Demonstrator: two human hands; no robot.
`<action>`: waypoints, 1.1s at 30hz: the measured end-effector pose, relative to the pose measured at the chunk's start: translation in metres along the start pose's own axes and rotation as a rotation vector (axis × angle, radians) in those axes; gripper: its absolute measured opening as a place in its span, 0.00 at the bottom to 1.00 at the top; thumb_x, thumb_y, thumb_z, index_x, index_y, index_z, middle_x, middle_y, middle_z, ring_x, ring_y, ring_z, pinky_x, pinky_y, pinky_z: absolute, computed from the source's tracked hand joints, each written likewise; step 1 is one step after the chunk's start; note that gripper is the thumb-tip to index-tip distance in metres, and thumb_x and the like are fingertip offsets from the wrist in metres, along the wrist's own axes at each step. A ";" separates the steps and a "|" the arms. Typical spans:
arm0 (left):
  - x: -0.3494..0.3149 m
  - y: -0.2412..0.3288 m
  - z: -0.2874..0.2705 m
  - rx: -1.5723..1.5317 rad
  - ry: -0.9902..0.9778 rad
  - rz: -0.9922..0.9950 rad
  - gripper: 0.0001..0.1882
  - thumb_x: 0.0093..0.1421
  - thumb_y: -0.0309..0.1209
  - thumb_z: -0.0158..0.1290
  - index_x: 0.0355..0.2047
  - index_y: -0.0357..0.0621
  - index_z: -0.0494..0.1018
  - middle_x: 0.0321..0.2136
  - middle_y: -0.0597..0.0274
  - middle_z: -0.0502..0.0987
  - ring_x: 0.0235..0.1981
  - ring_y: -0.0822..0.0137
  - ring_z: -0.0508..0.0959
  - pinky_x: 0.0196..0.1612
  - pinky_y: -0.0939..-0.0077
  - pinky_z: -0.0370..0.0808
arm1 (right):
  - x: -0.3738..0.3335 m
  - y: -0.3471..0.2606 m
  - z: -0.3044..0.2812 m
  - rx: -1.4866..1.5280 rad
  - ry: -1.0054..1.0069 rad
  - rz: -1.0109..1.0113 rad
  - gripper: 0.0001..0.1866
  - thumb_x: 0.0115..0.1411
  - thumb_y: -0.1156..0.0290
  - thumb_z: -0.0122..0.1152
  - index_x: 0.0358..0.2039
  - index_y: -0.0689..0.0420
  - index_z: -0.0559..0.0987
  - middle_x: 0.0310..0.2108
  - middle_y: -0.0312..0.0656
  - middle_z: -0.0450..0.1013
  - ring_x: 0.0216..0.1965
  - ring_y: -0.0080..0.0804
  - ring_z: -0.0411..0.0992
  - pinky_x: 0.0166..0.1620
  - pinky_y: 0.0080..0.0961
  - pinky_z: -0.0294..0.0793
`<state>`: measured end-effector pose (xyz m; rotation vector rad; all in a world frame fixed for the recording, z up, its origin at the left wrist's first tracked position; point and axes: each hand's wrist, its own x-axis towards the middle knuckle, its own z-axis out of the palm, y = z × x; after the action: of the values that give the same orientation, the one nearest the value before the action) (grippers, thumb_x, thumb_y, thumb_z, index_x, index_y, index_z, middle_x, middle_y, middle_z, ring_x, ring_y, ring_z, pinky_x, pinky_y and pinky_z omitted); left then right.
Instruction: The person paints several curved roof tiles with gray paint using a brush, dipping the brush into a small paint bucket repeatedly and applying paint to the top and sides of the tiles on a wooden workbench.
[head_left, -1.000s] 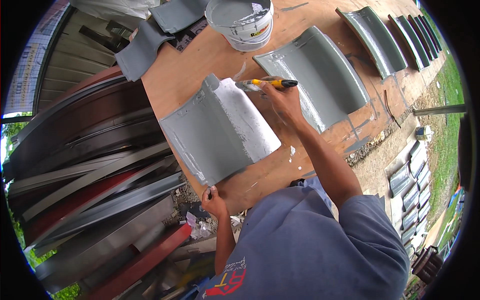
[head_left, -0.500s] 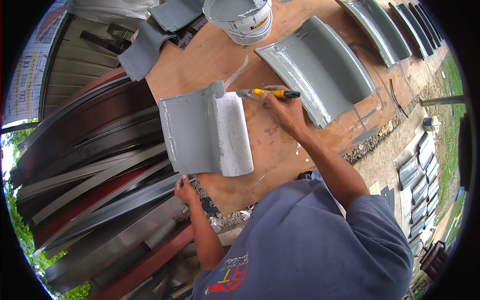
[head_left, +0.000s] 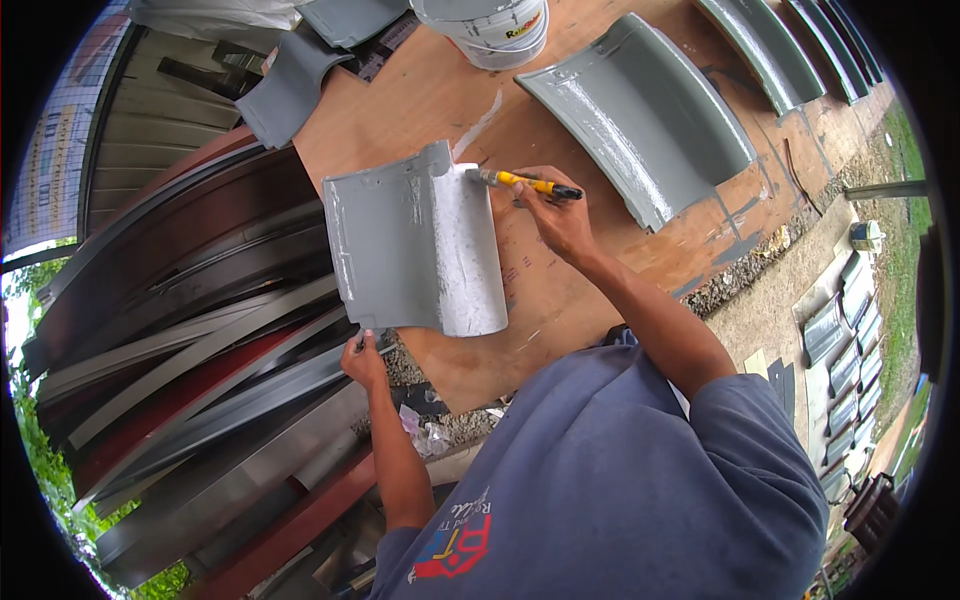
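Observation:
A curved roof tile lies on the wooden board, grey on its left part and white along the raised roll at its right. At the tile's near left corner, my left hand is closed, its fingertips pinching the edge. My right hand grips a paintbrush with a yellow and black handle. The bristles point left and touch the far end of the white roll.
A white paint bucket stands beyond the tile. Another grey tile lies right of it, with several more along the board. Long metal sheets are stacked at the left. Tiles and a small can sit on the ground at right.
The brush has shifted slightly left and a little nearer along the white roll, with my right hand following. My left hand stays at the tile's corner. The whole view has moved slightly.

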<state>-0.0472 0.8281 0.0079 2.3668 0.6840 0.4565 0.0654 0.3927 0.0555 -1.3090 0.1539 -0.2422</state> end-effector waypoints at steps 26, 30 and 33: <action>-0.005 -0.014 0.004 -0.063 0.033 -0.060 0.11 0.59 0.29 0.65 0.34 0.29 0.82 0.26 0.58 0.83 0.28 0.69 0.78 0.35 0.68 0.75 | 0.049 -0.003 0.000 0.060 -0.004 0.076 0.17 0.62 0.68 0.69 0.46 0.68 0.82 0.35 0.44 0.83 0.34 0.26 0.79 0.40 0.23 0.80; -0.007 -0.011 0.005 -0.090 0.061 -0.028 0.12 0.59 0.30 0.66 0.34 0.29 0.82 0.27 0.56 0.83 0.29 0.67 0.79 0.36 0.68 0.76 | 0.022 0.006 -0.003 0.071 -0.038 0.110 0.18 0.64 0.68 0.67 0.47 0.70 0.81 0.39 0.45 0.82 0.35 0.27 0.80 0.42 0.24 0.82; -0.005 -0.010 0.003 -0.049 0.058 0.009 0.12 0.59 0.30 0.66 0.35 0.30 0.83 0.28 0.55 0.84 0.30 0.66 0.80 0.38 0.67 0.77 | 0.020 -0.001 -0.006 0.072 -0.017 0.154 0.18 0.66 0.68 0.66 0.48 0.70 0.80 0.41 0.48 0.81 0.38 0.28 0.80 0.43 0.26 0.83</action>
<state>-0.0529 0.8305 -0.0018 2.3194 0.6809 0.5410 0.0834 0.3818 0.0556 -1.2211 0.2291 -0.1047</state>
